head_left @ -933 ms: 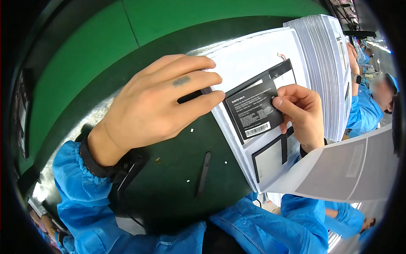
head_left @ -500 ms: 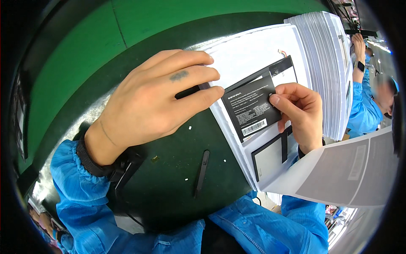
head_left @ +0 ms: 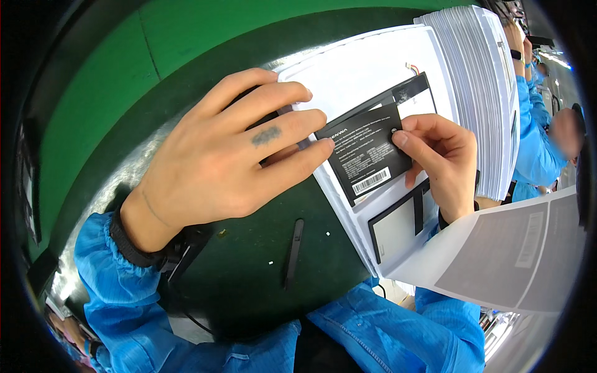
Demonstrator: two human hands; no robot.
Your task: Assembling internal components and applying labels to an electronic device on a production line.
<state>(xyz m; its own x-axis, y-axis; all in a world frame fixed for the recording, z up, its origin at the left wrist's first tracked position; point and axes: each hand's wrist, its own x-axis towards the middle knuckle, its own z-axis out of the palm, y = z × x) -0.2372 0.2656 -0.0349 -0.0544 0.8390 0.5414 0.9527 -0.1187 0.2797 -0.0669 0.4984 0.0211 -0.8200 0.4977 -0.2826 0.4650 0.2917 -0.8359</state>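
A black printed label [head_left: 367, 152] with a barcode is pinched at its right edge by the thumb and fingers of my right hand [head_left: 444, 158]. It hangs tilted over a flat battery pack [head_left: 407, 94] lying in a white tray [head_left: 360, 71]; the label hides much of that pack. My left hand [head_left: 230, 155] reaches over the tray's left edge with fingers spread. One fingertip is at the label's left edge; whether it touches is unclear. A second flat pack [head_left: 395, 227], pale with a black border, lies in the tray's near part.
A translucent label backing sheet [head_left: 497, 255] drapes by my right forearm. White trays are stacked [head_left: 469, 81] just right of the open one. A slim black cutter [head_left: 294, 252] and small white scraps lie on the dark green table [head_left: 249, 298]. A co-worker's blue sleeve [head_left: 538, 146] shows at far right.
My left hand has spread its fingers wider, with its lower fingertip moved slightly toward the label. The label stays in my right hand, shifted a little left. The co-worker's arm at right has moved.
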